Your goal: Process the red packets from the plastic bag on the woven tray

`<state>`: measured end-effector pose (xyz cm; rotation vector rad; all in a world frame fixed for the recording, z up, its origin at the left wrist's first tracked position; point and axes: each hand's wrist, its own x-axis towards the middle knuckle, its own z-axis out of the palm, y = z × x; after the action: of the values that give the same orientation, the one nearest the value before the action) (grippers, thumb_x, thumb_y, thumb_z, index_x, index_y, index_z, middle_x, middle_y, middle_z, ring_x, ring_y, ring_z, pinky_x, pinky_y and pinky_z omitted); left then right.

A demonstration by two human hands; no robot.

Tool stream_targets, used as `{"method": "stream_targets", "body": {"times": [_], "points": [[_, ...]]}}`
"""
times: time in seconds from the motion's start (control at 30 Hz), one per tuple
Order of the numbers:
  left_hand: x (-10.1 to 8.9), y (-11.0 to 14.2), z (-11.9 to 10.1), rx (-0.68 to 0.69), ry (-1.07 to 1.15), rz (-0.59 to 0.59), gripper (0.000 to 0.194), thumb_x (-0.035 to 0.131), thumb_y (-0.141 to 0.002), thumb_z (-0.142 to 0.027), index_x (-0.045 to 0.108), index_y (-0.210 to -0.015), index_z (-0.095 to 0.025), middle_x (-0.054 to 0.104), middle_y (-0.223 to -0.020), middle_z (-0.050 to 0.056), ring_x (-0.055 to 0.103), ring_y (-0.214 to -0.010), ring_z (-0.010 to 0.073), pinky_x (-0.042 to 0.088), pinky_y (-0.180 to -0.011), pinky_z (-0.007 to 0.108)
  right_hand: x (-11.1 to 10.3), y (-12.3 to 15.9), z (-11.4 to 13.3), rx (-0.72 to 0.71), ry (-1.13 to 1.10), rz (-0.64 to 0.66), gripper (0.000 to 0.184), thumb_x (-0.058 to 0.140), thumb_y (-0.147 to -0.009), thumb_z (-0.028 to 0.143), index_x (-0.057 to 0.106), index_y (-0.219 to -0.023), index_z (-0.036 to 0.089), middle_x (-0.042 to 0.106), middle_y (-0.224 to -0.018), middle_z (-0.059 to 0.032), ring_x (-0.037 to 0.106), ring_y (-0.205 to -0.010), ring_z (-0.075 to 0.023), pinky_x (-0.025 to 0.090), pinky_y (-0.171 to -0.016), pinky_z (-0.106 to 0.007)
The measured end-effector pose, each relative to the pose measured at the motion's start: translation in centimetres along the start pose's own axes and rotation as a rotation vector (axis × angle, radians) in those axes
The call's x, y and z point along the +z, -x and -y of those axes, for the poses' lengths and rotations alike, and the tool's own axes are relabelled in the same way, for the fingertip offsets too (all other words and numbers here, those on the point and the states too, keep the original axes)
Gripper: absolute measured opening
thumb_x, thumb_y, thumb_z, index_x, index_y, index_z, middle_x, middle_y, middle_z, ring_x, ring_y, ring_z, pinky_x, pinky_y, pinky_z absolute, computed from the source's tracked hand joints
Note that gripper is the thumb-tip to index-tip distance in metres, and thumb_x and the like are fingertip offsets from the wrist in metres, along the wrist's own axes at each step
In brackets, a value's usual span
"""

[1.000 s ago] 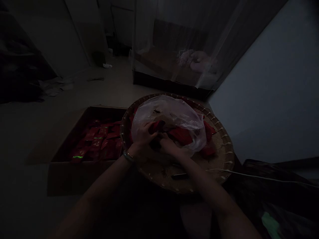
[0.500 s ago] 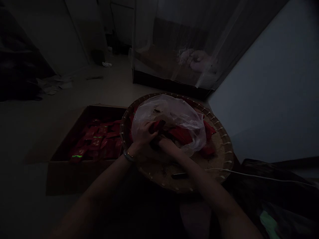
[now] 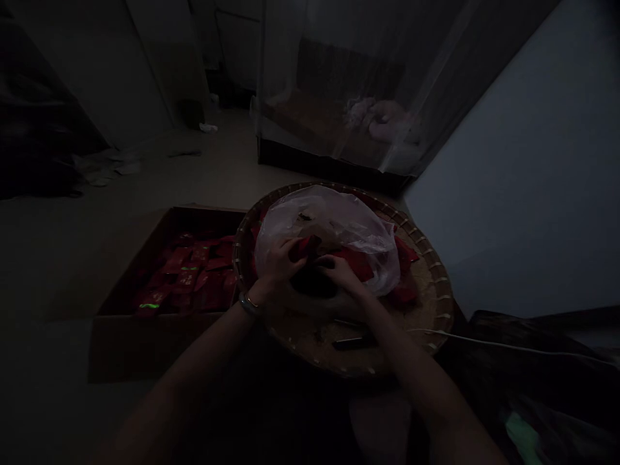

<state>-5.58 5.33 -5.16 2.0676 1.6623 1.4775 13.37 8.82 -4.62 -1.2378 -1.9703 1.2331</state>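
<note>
My left hand (image 3: 278,261), with a bracelet at the wrist, is closed around a small red packet (image 3: 306,247). Just right of it, my right hand (image 3: 340,271) has its fingers curled together; what they pinch is too dark to make out. A dark patch (image 3: 314,285) lies below both hands, its kind hidden by the gloom. Behind them a clear plastic bag (image 3: 334,206) spreads over a round woven bamboo tray (image 3: 438,284). More red packets (image 3: 404,287) lie at the bag's right side. A dark, thin object (image 3: 349,343) rests near the tray's front.
Left of the tray stands an open cardboard box (image 3: 130,345) holding several red packets (image 3: 186,279). A white cable (image 3: 508,345) runs off to the right. Netting (image 3: 339,129) hangs beyond the tray, and a pale wall (image 3: 523,161) rises at the right.
My right hand has drawn up and slightly right, its fingers now showing above the dark patch. My left hand stays with the red packet.
</note>
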Motion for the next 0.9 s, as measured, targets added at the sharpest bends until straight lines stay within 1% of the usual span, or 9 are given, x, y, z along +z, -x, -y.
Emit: {"method": "stream_targets", "body": {"times": [0.17,0.23,0.33,0.4,0.5,0.6,0.67,0.73,0.9], "points": [[0.0,0.0,0.0,0.006,0.006,0.001,0.044,0.069,-0.07,-0.025,0.058,-0.112,-0.018,0.062,-0.106,0.008,0.059,-0.097,0.0209,0.049,-0.085,0.035,-0.7,0.4,-1.2,0.191,-0.543,0.009,0.031,0.061,-0.072,0.035,0.065,-0.098,0.018,0.069,-0.096,-0.0054,0.061,-0.092,-0.018,0.046,-0.086,-0.033],[0.0,0.0,0.1,0.012,0.003,0.003,0.045,0.069,-0.07,-0.026,0.057,-0.112,-0.019,0.062,-0.106,0.008,0.059,-0.097,0.0209,0.049,-0.085,0.035,-0.7,0.5,-1.3,0.216,-0.636,0.004,0.032,0.055,-0.076,0.042,0.064,-0.095,0.018,0.069,-0.095,-0.0066,0.061,-0.093,-0.019,0.047,-0.087,-0.033],[0.1,0.1,0.3,0.015,0.006,0.014,0.045,0.069,-0.069,-0.025,0.057,-0.112,-0.02,0.063,-0.106,0.007,0.059,-0.098,0.0211,0.05,-0.085,0.036,-1.0,0.7,-0.9,0.237,-0.658,0.019,0.042,0.041,-0.083,0.05,0.063,-0.095,0.016,0.068,-0.095,-0.0096,0.061,-0.096,-0.0216,0.049,-0.084,-0.036],[0.2,0.1,0.4,0.016,0.018,0.023,0.045,0.069,-0.07,-0.025,0.057,-0.113,-0.021,0.063,-0.106,0.007,0.059,-0.098,0.0209,0.05,-0.085,0.036,-1.4,1.1,-0.4,0.23,-0.701,0.03,0.042,0.038,-0.083,0.048,0.062,-0.097,0.015,0.067,-0.097,-0.0111,0.06,-0.1,-0.0229,0.05,-0.085,-0.038],[0.3,0.1,0.4,0.014,0.031,0.049,0.046,0.069,-0.069,-0.025,0.057,-0.114,-0.021,0.063,-0.107,0.007,0.059,-0.098,0.0211,0.05,-0.085,0.036,-2.1,1.9,0.3,0.191,-0.792,0.006,0.033,0.046,-0.076,0.032,0.061,-0.101,0.016,0.067,-0.1,-0.0101,0.059,-0.103,-0.0229,0.048,-0.09,-0.038],[0.4,0.1,0.5,0.012,0.029,0.079,0.047,0.07,-0.068,-0.024,0.058,-0.113,-0.02,0.063,-0.106,0.008,0.059,-0.098,0.022,0.049,-0.085,0.037,-2.7,2.5,0.8,0.186,-0.818,-0.021,0.045,0.055,-0.062,0.016,0.058,-0.107,0.019,0.067,-0.1,-0.0057,0.06,-0.101,-0.0194,0.045,-0.093,-0.034],[0.5,0.1,0.5,0.019,0.029,0.099,0.047,0.07,-0.067,-0.023,0.058,-0.112,-0.019,0.063,-0.106,0.008,0.058,-0.099,0.0224,0.049,-0.086,0.038,-3.0,2.7,1.0,0.196,-0.79,-0.03,0.055,0.06,-0.056,0.011,0.056,-0.11,0.02,0.067,-0.099,-0.0033,0.062,-0.096,-0.017,0.046,-0.091,-0.03],[0.5,0.1,0.6,0.028,0.029,0.118,0.047,0.071,-0.067,-0.024,0.059,-0.111,-0.019,0.063,-0.107,0.009,0.058,-0.099,0.0227,0.048,-0.086,0.038,-3.3,2.8,1.1,0.194,-0.728,-0.057,0.057,0.065,-0.053,0.01,0.056,-0.109,0.02,0.067,-0.096,-0.0025,0.063,-0.088,-0.0156,0.048,-0.086,-0.029],[0.5,0.2,0.6,0.033,0.034,0.145,0.048,0.07,-0.067,-0.025,0.058,-0.113,-0.019,0.062,-0.108,0.009,0.058,-0.099,0.0229,0.048,-0.087,0.04,-3.6,2.7,0.4,0.172,-0.524,-0.118,0.049,0.073,-0.055,0.021,0.059,-0.102,0.018,0.065,-0.093,-0.0024,0.062,-0.08,-0.0146,0.051,-0.076,-0.03]]}}
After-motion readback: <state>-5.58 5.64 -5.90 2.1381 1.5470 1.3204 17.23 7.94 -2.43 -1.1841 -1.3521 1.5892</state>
